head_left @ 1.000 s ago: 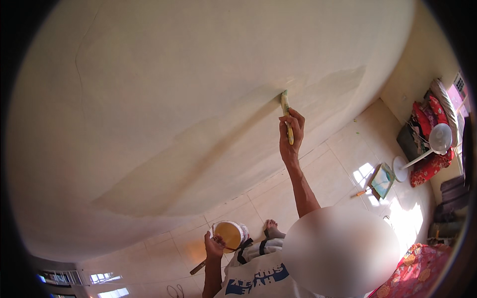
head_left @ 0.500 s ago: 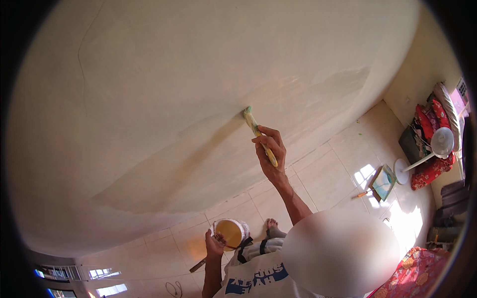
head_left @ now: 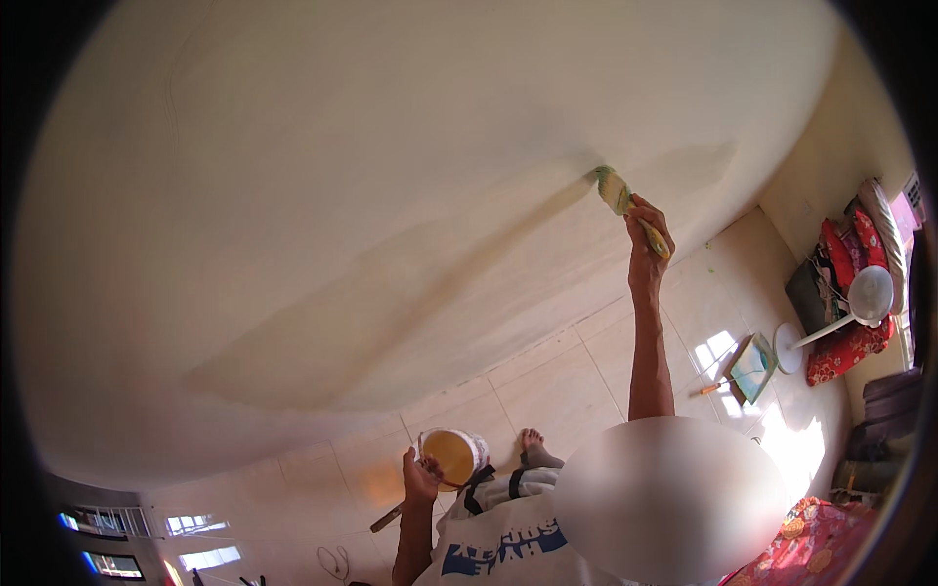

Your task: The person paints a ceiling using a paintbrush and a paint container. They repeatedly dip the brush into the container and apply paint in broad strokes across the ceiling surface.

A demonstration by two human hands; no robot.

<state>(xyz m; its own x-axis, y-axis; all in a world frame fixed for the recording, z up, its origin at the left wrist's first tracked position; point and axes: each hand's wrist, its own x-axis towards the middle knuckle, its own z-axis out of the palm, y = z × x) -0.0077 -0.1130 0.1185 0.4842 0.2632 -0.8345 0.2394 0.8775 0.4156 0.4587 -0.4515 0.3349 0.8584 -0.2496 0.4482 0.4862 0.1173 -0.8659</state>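
Note:
My right hand point(head_left: 646, 227) is closed round the yellow handle of a paintbrush point(head_left: 614, 191). The bristle end, stained green, meets the pale wall point(head_left: 342, 146) at the right of the damp-looking darker band. My left hand point(head_left: 422, 477) grips the rim of a white bucket point(head_left: 481, 453) in front of my body, its fingers partly hidden. Yellowish-cream liquid point(head_left: 447, 457) shows inside the bucket. Beside my left wrist a thin dark flat strip point(head_left: 387, 519) sticks out; whether I hold it cannot be told.
On the tiled floor point(head_left: 557, 386) at right lie a paint tray point(head_left: 751, 369) and an orange-handled tool point(head_left: 711, 388). Past them stands a white pedestal object point(head_left: 823, 334) beside red patterned cushions point(head_left: 840, 356). A thin looped cord point(head_left: 333, 563) lies at lower left.
My right hand has carried the brush up and to the right along the wall, the arm now stretched further out. My left hand and the bucket stay nearly still.

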